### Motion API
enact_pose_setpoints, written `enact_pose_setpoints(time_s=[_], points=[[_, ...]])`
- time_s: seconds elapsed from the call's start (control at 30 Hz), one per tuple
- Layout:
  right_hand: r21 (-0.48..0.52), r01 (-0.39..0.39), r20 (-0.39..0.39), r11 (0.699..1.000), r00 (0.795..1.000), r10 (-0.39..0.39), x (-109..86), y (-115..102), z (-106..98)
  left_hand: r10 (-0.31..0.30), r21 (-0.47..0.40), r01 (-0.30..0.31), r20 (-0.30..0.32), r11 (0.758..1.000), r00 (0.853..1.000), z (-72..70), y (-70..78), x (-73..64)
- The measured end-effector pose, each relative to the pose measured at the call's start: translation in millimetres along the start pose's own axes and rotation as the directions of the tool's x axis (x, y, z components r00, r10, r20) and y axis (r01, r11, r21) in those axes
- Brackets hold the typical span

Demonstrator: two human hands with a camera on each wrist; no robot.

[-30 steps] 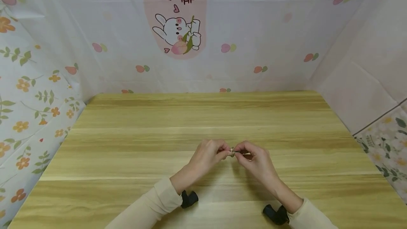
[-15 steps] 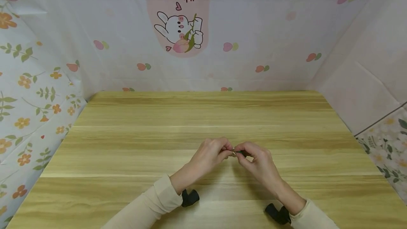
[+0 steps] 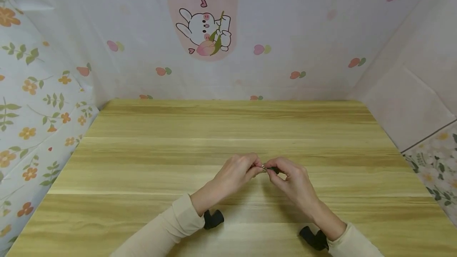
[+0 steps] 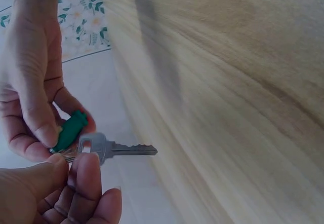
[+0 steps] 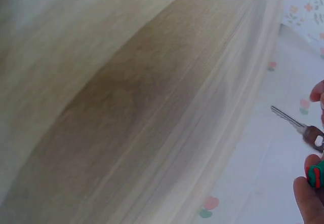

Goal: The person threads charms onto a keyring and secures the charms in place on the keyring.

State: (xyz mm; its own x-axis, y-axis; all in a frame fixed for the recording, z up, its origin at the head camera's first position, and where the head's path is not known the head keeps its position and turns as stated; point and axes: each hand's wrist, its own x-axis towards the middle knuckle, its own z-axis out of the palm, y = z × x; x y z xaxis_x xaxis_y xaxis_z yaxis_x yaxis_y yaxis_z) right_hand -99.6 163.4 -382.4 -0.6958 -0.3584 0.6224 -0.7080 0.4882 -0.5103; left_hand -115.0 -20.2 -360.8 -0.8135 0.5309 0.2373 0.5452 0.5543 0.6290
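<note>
Above the table [image 3: 160, 154], my two hands meet fingertip to fingertip. My left hand [image 3: 233, 173] pinches a small metal key ring [image 4: 67, 155] between thumb and forefinger. A silver key [image 4: 132, 149] sticks out from the ring beside those fingertips, its toothed blade clear of both hands. My right hand [image 3: 295, 179] holds a green keychain charm [image 4: 70, 132] with a red edge between thumb and fingers. In the right wrist view, the key [image 5: 296, 124] and the charm [image 5: 315, 176] appear at the right border; most of both hands is cut off there. How the charm joins the ring is hidden.
Black wrist mounts sit under both cuffs, one at the left wrist [image 3: 214, 219] and one at the right [image 3: 313, 238]. A white printed cloth [image 3: 285, 31] hangs behind the table's far edge. Floral cloth [image 3: 32, 110] hangs at the left side.
Both hands stay together with the same hold and have shifted very slightly right in the head view. The green charm's visible part has turned a little. The head view has tilted slightly.
</note>
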Motion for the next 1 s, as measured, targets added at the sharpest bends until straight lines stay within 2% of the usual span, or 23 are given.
enact_pose_setpoints(time_s=[0.4,0.57,0.83,1.0], points=[[-0.024,0.021,0.024,1.0,0.999,-0.02,-1.0,1,-1,-0.028,0.024,0.026,0.088,0.999,0.996,-7.9,2.3,3.0],[-0.062,0.028,0.039,0.998,0.999,-0.025,0.2,1,-1,-0.046,0.04,0.041,0.133,0.998,0.99,-10.8,3.2,4.0],[-0.083,0.078,0.015,0.993,0.997,-0.077,1.5,0,-3,-0.061,0.097,0.044,0.184,0.994,0.981,-12.5,7.7,7.3],[-0.078,0.092,0.015,0.993,0.996,-0.091,3.0,0,-3,-0.099,0.096,0.081,0.201,0.992,0.975,-13.4,8.3,8.0]])
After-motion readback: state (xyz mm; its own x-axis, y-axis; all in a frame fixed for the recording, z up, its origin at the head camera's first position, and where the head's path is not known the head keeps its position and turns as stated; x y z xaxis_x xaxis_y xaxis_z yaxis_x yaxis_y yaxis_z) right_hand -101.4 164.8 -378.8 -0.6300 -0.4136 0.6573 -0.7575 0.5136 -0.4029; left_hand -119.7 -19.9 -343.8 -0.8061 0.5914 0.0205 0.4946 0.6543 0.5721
